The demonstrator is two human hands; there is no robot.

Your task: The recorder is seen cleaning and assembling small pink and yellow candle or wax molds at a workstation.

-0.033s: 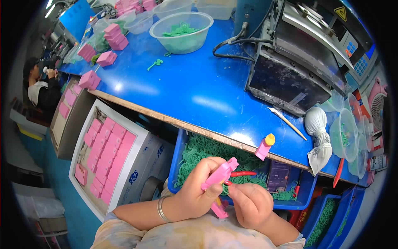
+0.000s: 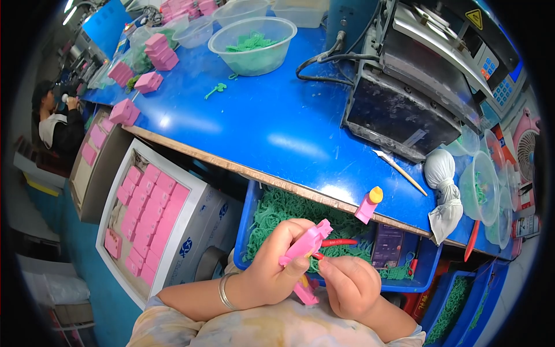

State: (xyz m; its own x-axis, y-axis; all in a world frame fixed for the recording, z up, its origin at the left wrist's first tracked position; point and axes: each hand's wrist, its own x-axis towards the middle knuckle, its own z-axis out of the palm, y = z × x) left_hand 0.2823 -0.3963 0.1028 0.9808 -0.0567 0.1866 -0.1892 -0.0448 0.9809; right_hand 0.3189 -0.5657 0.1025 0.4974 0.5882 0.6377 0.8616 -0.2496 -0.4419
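My left hand (image 2: pixel 277 248) is closed around a pink shaped piece (image 2: pixel 306 242), tilted up to the right. Below its fingers juts another pink part (image 2: pixel 305 293) with some yellow; whether the two are joined is hidden. My right hand (image 2: pixel 352 283) pinches close against them, beside a small red tip (image 2: pixel 318 255) and a bit of green; what its fingertips grip is too small to make out. Behind the hands, a curved red handle (image 2: pixel 338 243) lies over green rubbery trimmings (image 2: pixel 283 208) in a blue tray (image 2: pixel 425 284). A pink block with a yellow knob (image 2: pixel 366 209) stands at the table edge.
On the blue table (image 2: pixel 254 124) are a tub of green pieces (image 2: pixel 252 61), a black press machine (image 2: pixel 404 104), a pointed wooden-handled tool (image 2: pixel 402 173) and a tied white cloth bundle (image 2: pixel 442 185). A box of pink blocks (image 2: pixel 193 231) sits left. Someone (image 2: pixel 60 118) works far left.
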